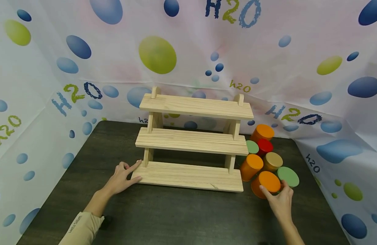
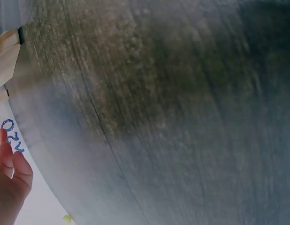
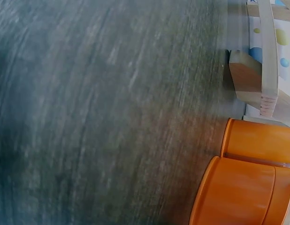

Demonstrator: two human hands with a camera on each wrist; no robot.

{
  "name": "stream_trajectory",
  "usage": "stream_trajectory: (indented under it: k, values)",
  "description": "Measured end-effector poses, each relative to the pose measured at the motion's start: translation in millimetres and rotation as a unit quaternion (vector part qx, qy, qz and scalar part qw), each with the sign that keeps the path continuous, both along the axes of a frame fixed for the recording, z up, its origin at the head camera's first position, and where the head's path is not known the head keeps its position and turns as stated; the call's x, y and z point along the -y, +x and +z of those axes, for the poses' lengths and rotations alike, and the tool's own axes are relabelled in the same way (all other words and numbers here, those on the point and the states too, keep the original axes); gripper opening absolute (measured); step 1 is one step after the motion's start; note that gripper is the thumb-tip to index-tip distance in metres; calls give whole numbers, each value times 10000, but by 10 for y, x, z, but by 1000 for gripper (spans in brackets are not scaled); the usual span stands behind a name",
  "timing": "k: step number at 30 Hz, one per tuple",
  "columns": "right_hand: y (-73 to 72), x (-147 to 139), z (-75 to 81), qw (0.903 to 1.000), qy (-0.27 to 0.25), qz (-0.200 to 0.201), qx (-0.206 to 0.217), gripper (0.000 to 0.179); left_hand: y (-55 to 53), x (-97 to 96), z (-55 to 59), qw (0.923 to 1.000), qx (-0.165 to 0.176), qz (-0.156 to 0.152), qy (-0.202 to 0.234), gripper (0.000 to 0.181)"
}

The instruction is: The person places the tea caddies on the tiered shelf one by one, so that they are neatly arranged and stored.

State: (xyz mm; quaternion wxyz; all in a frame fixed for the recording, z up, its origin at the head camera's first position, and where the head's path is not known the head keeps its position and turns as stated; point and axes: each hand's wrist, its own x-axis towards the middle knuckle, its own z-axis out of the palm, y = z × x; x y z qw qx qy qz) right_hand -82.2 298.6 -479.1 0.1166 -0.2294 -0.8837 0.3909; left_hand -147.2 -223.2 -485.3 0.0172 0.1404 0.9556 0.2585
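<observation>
A three-tier wooden display shelf (image 1: 188, 175) stands on the dark table. At the left end of its lowest board, my left hand (image 1: 122, 178) touches the wood with thumb and forefinger spread apart. On the right, my right hand (image 1: 280, 202) holds the nearest orange canister (image 1: 268, 182), thumb at its front and fingers at its right side. That canister stands upright among the others and also appears in the right wrist view, where the hand is out of sight. Some fingers of the left hand (image 2: 11, 176) show at the edge of the left wrist view.
Close around the held canister stand a second orange canister (image 1: 252, 165), a gold one (image 1: 273, 160), a red one (image 1: 264, 146), a green one (image 1: 289, 176) and others behind. A patterned sheet (image 1: 115, 58) hangs behind the table (image 1: 176, 217).
</observation>
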Motion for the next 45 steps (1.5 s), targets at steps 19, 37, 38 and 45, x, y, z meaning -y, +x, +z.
stream_trajectory:
  k: [19, 37, 38, 45]
  values:
    - [-25, 1, -59, 9995, -248, 194, 94, 87, -52, 0, 22, 9992, 378, 34, -116, 68]
    - [53, 31, 34, 9994, -324, 39, -147, 83, -88, 28, 36, 9971, 567, 15, -498, 71]
    - [60, 36, 63, 9992, -351, 35, -183, 83, -88, 27, 39, 9971, 580, 17, -494, 71]
    - [95, 73, 252, 9976, -475, 4, -498, 80, -75, 35, 62, 9973, 586, -74, -445, 69]
